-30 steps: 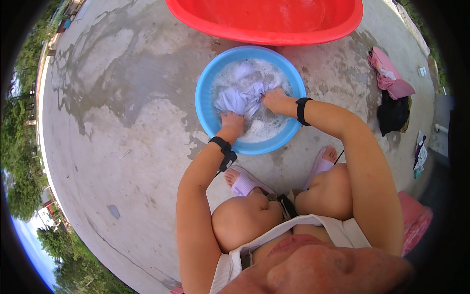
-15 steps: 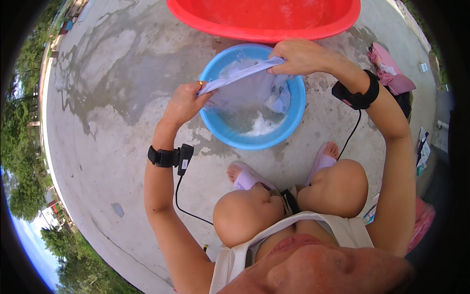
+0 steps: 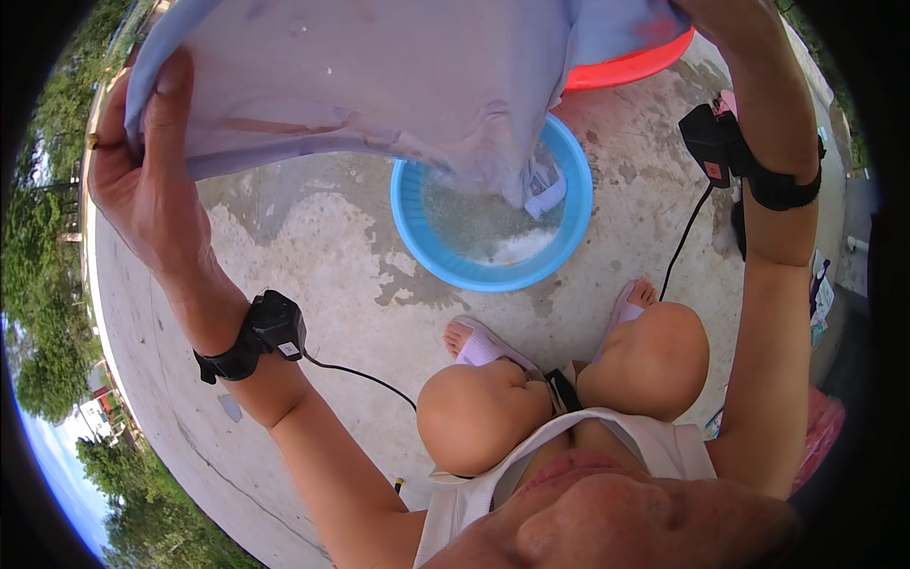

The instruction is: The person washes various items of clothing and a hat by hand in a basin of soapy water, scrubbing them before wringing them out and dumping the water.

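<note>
A wet, thin, pale lavender cloth (image 3: pixel 379 76) is spread wide between my raised hands, and its lower part hangs toward the blue basin (image 3: pixel 408 223). My left hand (image 3: pixel 156 180) pinches its left edge between thumb and fingers. At the upper right, my right hand (image 3: pixel 725 19) grips the opposite end; the picture's edge cuts off part of it, so its fingers hardly show. Inside the basin is cloudy water with white suds (image 3: pixel 521 247). A bunched pale piece of fabric (image 3: pixel 545 194) lies at the basin's right side; whether it belongs to the same cloth I cannot tell.
Behind the cloth, a big red tub (image 3: pixel 635 64) is mostly hidden. The basin stands on damp-patched concrete (image 3: pixel 313 247) in front of my feet in lilac slippers (image 3: pixel 479 346). Black cables run from the wrist devices (image 3: pixel 275 327). Packages (image 3: pixel 821 294) lie at the far right.
Both hands have risen and moved apart, the left one leftward and the right one rightward. The cloth, bunched low over the basin before, is now lifted and stretched open.
</note>
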